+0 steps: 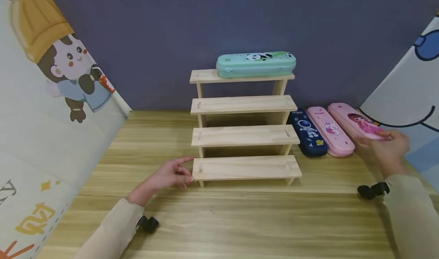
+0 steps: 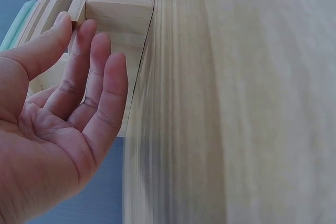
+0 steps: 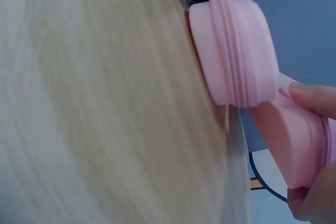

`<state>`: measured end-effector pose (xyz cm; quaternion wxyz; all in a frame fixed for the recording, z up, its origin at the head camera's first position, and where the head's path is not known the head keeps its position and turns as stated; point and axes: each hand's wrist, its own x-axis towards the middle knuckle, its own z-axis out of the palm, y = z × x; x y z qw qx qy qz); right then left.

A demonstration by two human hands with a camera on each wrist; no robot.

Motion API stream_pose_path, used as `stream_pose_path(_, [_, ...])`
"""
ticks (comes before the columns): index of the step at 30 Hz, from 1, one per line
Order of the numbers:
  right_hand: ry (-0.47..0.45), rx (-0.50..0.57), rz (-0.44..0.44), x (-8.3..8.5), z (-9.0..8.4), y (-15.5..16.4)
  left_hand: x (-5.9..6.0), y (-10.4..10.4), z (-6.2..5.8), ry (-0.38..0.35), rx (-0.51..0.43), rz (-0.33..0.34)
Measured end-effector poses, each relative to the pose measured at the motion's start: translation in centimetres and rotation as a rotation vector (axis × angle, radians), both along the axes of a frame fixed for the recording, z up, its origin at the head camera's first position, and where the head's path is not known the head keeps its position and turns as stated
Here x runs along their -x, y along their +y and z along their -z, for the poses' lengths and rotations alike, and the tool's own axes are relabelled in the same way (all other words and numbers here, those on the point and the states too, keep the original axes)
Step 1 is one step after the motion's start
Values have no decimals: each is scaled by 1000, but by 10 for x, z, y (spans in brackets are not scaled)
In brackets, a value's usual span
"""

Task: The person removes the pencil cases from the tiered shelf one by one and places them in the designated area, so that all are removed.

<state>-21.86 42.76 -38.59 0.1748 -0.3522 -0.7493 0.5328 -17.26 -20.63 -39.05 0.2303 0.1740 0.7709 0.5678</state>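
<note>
A wooden four-step shelf (image 1: 244,136) stands in the middle of the table. A mint green panda pencil case (image 1: 255,64) lies on its top step. My left hand (image 1: 171,175) rests open beside the lowest step (image 1: 245,168), straight fingertips touching its left end (image 2: 118,14). To the right of the shelf lie a navy pencil case (image 1: 308,132), a pink bunny pencil case (image 1: 330,131) and a pink girl pencil case (image 1: 356,121). My right hand (image 1: 384,146) pinches the near end of the pink girl case (image 3: 291,135), thumb (image 3: 315,98) on top.
Cartoon-printed panels lean in at the left (image 1: 51,110) and right (image 1: 411,91) sides of the wooden table (image 1: 240,221). A dark blue wall (image 1: 205,30) stands close behind the shelf. Small black wrist cameras sit at both sleeves.
</note>
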Motion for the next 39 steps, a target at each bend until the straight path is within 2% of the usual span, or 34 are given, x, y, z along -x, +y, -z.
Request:
stream_pose_path(2, [-79,-94,-49,-3,2,4,-1,0,1,-1,-1,3])
stream_pose_path(4, [-102,-133,-76,-4,5,8,-1,0,2,-1,3,7])
stream_pose_path(9, [-103,-140,-148,-3,6,14,-1,-1,1,12,5,6])
stream_pose_path(16, [-94,-242,-333,0,5,26,-1,-2,-1,8,0,0])
stream_pose_path(24, [-178,-259,-473,-5,15,38,-2,-2,-2,6,9,-4])
stream_pose_path(27, [-180,-273,-499,-9,18,40,-1,-1,-2,2,16,-2])
stream_pose_path(34, [-108,-313,-505,-8,23,47,0,-1,-1,4,7,-3])
stream_pose_path(39, [-82,-356,-547,-10,29,57,0,-1,-1,1,6,-1])
